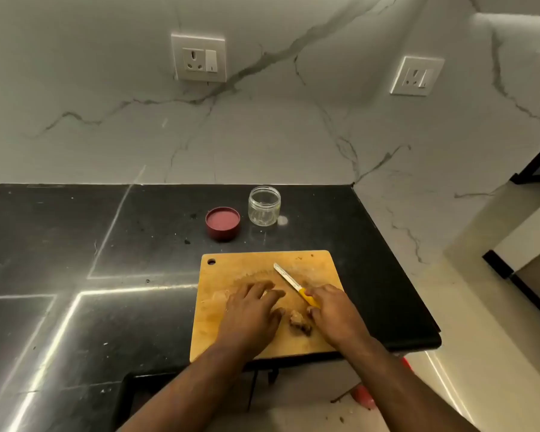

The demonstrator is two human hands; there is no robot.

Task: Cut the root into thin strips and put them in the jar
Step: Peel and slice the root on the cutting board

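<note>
A knobbly brown root [299, 322] lies on the wooden cutting board [250, 269], between my two hands. My right hand [334, 313] grips the yellow handle of a small knife [289, 279], whose blade points up and to the left above the board. My left hand [253, 310] rests flat on the board just left of the root, fingers spread and straight. An empty clear glass jar [264, 206] stands upright on the black counter behind the board. Its red lid [222, 222] lies to the left of it.
The black counter [106, 244] ends at a marble wall [262, 126] with two sockets. The board sits near the counter's front right corner. To the right the counter drops off to a pale floor [468, 385], with something red [363, 395] below the edge.
</note>
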